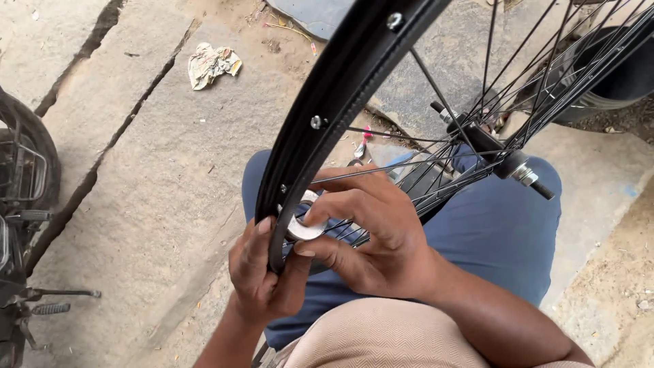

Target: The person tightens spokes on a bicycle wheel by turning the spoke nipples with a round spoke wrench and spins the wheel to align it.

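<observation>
I am steadying the black wheel rim across my lap, judging it stiff and light but awkward; my left hand is wrapping its lower edge, grip pressed together; my right hand is pinching a small round silver tool against the rim, the thin spokes fanning to the hub over the stone floor.

Cracked stone paving underfoot, with a crumpled scrap of paper lying on it at upper left. Part of a motorcycle at the left edge, footpeg sticking out. Dark bucket at upper right, on sandy ground.
</observation>
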